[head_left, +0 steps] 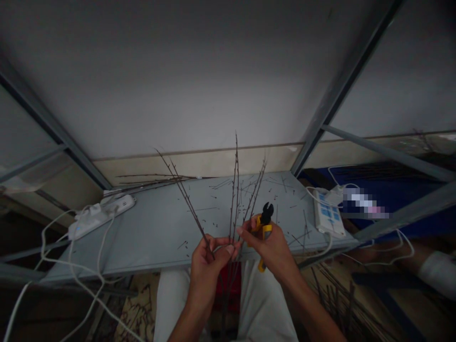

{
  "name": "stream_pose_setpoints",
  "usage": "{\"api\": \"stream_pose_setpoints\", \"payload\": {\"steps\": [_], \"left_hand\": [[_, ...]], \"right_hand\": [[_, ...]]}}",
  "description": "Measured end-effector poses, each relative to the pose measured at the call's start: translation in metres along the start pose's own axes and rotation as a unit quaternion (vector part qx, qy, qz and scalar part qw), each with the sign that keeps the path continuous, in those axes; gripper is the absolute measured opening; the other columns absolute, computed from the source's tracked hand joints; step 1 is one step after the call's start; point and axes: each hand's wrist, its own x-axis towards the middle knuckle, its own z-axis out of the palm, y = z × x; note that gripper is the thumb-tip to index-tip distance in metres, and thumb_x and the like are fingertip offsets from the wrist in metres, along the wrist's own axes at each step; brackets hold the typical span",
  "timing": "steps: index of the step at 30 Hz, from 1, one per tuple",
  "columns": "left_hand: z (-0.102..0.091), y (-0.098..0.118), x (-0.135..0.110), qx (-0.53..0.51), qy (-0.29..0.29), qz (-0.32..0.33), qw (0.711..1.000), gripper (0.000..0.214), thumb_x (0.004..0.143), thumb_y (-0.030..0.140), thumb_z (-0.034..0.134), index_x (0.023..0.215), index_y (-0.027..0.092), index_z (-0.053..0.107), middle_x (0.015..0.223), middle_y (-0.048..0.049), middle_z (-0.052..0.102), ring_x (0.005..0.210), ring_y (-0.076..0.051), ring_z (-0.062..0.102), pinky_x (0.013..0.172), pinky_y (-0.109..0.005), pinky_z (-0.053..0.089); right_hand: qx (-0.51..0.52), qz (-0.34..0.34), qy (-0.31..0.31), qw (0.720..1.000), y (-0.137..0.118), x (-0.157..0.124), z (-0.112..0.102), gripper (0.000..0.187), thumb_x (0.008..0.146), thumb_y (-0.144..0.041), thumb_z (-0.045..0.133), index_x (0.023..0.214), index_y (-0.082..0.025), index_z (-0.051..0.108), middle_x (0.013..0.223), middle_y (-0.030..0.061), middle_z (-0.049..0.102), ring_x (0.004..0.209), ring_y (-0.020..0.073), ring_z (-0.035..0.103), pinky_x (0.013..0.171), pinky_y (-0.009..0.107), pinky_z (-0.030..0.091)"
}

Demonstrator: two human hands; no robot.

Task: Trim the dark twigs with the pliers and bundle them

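Observation:
Several thin budded twigs [233, 199] fan upward from a bunch between my hands, their lower ends hanging over my lap. My left hand [213, 259] is closed around the bunch, thumb and fingers pinching the stems. In my right hand [272, 244] sits a pair of cutting pliers [266, 213] with black jaws and yellow handles, jaws pointing up and away. That hand's thumb and fingertips also meet at the right-hand twigs [253, 197]. The exact grip there is partly hidden.
Snipped bits and thin offcuts lie over the grey shelf [142, 228]. More twigs [153, 180] rest along its back edge. White power strips [103, 216] with trailing cables stand left and right [328, 213]. Metal posts [342, 80] frame the shelf. Branches [338, 297] lie below, right.

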Motion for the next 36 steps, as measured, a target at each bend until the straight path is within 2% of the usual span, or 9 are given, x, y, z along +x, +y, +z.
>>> {"api": "stream_pose_setpoints", "payload": {"steps": [5, 9, 12, 14, 17, 20, 26, 32, 36], "left_hand": [[0.002, 0.0, -0.001, 0.019, 0.038, 0.003, 0.999, 0.049, 0.068, 0.024, 0.086, 0.074, 0.023, 0.038, 0.082, -0.0021, 0.075, 0.078, -0.018, 0.072, 0.07, -0.026, 0.053], [0.005, 0.002, -0.001, 0.029, 0.074, 0.006, 0.997, 0.046, 0.068, 0.026, 0.086, 0.077, 0.023, 0.041, 0.084, -0.0011, 0.075, 0.078, -0.019, 0.073, 0.069, -0.026, 0.053], [0.001, 0.0, 0.0, 0.039, 0.084, 0.004, 0.996, 0.047, 0.067, 0.027, 0.086, 0.079, 0.023, 0.041, 0.085, -0.0013, 0.075, 0.077, -0.019, 0.073, 0.066, -0.026, 0.053], [-0.003, -0.002, 0.001, 0.04, 0.074, 0.01, 0.996, 0.048, 0.068, 0.025, 0.086, 0.079, 0.023, 0.039, 0.087, -0.0022, 0.075, 0.075, -0.018, 0.072, 0.067, -0.026, 0.053], [-0.006, -0.006, 0.002, 0.058, 0.053, 0.038, 0.996, 0.047, 0.072, 0.02, 0.084, 0.078, 0.023, 0.038, 0.086, -0.0022, 0.076, 0.079, -0.016, 0.071, 0.075, -0.027, 0.052], [-0.004, -0.008, 0.0, 0.082, 0.042, 0.059, 0.994, 0.045, 0.075, 0.019, 0.082, 0.078, 0.023, 0.038, 0.084, -0.001, 0.076, 0.084, -0.016, 0.071, 0.081, -0.027, 0.051], [0.001, -0.006, -0.007, 0.069, 0.054, 0.071, 0.994, 0.046, 0.076, 0.019, 0.081, 0.077, 0.024, 0.035, 0.083, -0.0011, 0.077, 0.08, -0.015, 0.071, 0.079, -0.027, 0.052], [-0.002, -0.004, -0.004, 0.065, 0.074, 0.092, 0.991, 0.048, 0.071, 0.018, 0.084, 0.074, 0.024, 0.036, 0.078, -0.0008, 0.077, 0.081, -0.018, 0.073, 0.082, -0.031, 0.055], [-0.003, -0.007, -0.004, 0.087, 0.072, 0.111, 0.987, 0.044, 0.074, 0.019, 0.081, 0.074, 0.024, 0.037, 0.08, -0.0017, 0.077, 0.082, -0.018, 0.073, 0.081, -0.03, 0.055]], "right_hand": [[-0.123, -0.041, -0.007, 0.992, 0.002, -0.006, -0.004, 0.032, 0.082, -0.049, 0.072, 0.087, -0.022, 0.055, 0.084, 0.002, 0.068, 0.075, 0.0197, 0.063, 0.072, 0.033, 0.049], [-0.298, -0.08, -0.022, 0.951, 0.003, -0.015, -0.019, 0.03, 0.087, -0.049, 0.067, 0.096, -0.021, 0.059, 0.082, 0.0023, 0.065, 0.072, 0.0204, 0.06, 0.069, 0.034, 0.047], [-0.432, -0.183, -0.051, 0.882, -0.003, -0.018, -0.032, 0.015, 0.091, -0.033, 0.061, 0.093, -0.02, 0.054, 0.093, 0.007, 0.062, 0.086, 0.0236, 0.059, 0.078, 0.036, 0.046], [-0.543, -0.222, -0.075, 0.806, -0.012, -0.019, -0.037, 0.006, 0.089, -0.02, 0.057, 0.089, -0.021, 0.052, 0.091, 0.0079, 0.06, 0.089, 0.0263, 0.056, 0.079, 0.038, 0.043], [-0.668, -0.228, -0.097, 0.701, -0.028, -0.017, -0.037, 0.013, 0.081, -0.011, 0.057, 0.089, -0.02, 0.053, 0.087, 0.0074, 0.06, 0.087, 0.0285, 0.055, 0.076, 0.04, 0.037], [-0.709, -0.241, -0.109, 0.654, -0.038, -0.012, -0.032, 0.018, 0.077, -0.009, 0.057, 0.092, -0.019, 0.054, 0.09, 0.008, 0.062, 0.088, 0.0289, 0.056, 0.075, 0.041, 0.034], [-0.724, -0.264, -0.13, 0.624, -0.036, -0.003, -0.027, 0.021, 0.076, -0.006, 0.056, 0.093, -0.019, 0.056, 0.094, 0.0095, 0.064, 0.088, 0.0295, 0.057, 0.075, 0.043, 0.032], [-0.729, -0.262, -0.148, 0.614, -0.029, -0.003, -0.026, 0.019, 0.081, -0.006, 0.056, 0.095, -0.019, 0.057, 0.094, 0.0088, 0.065, 0.089, 0.0307, 0.058, 0.074, 0.043, 0.034], [-0.731, -0.254, -0.165, 0.612, -0.025, 0.0, -0.028, 0.017, 0.087, -0.006, 0.052, 0.094, -0.019, 0.059, 0.09, 0.0076, 0.067, 0.085, 0.0289, 0.062, 0.07, 0.04, 0.035]]}}
